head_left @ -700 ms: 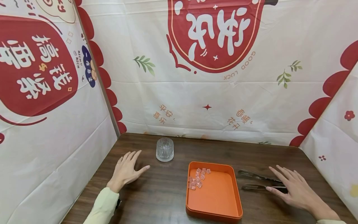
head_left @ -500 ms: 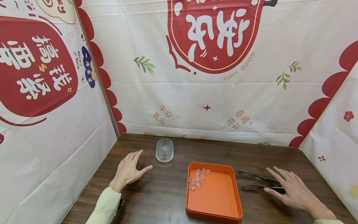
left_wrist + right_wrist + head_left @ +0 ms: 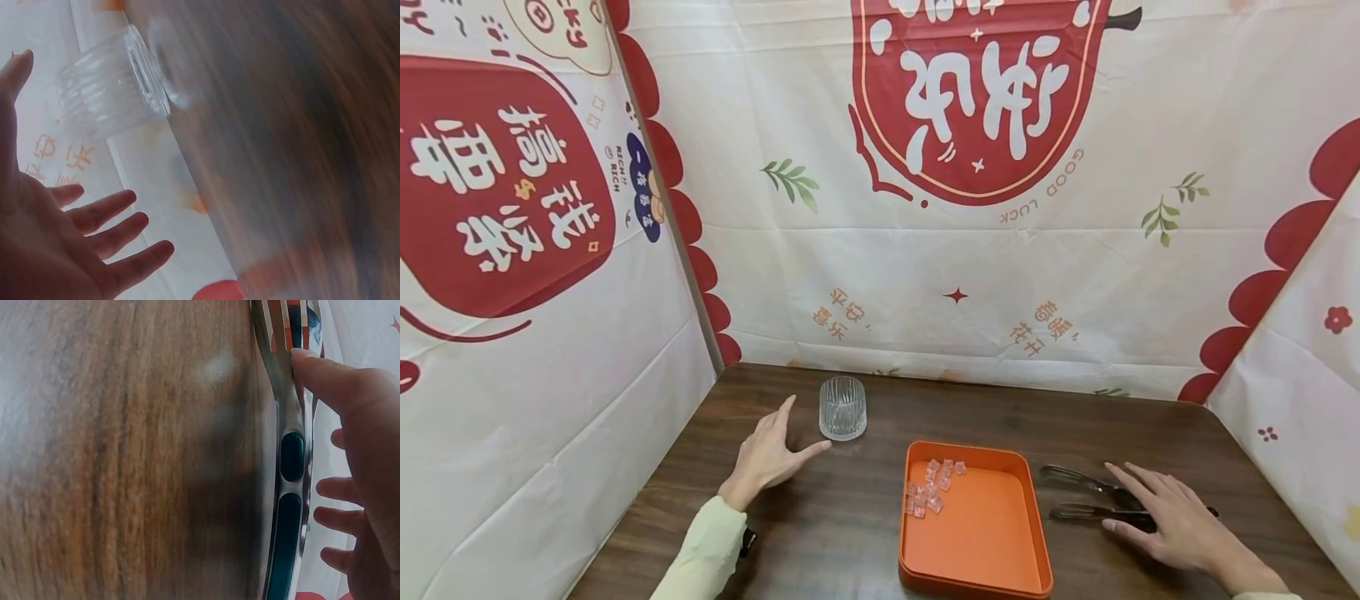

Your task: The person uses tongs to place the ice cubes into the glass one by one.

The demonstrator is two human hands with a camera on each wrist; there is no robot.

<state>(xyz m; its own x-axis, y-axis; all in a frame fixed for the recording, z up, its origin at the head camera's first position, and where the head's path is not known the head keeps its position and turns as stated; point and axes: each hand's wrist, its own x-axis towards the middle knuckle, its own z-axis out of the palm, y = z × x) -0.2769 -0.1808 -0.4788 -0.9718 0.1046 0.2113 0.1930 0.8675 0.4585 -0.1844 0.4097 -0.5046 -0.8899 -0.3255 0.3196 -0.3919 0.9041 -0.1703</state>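
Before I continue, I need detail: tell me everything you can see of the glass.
The glass is a short, clear tumbler, apparently glass, with upright ribs round its wall, an open top and no visible handle. No contents show inside. It stands upright on the dark wood-look table near the far edge, beyond and left of the orange tray. The left hand is close beside it, fingers spread, with a gap visible in the left wrist view; only the table appears to touch it.
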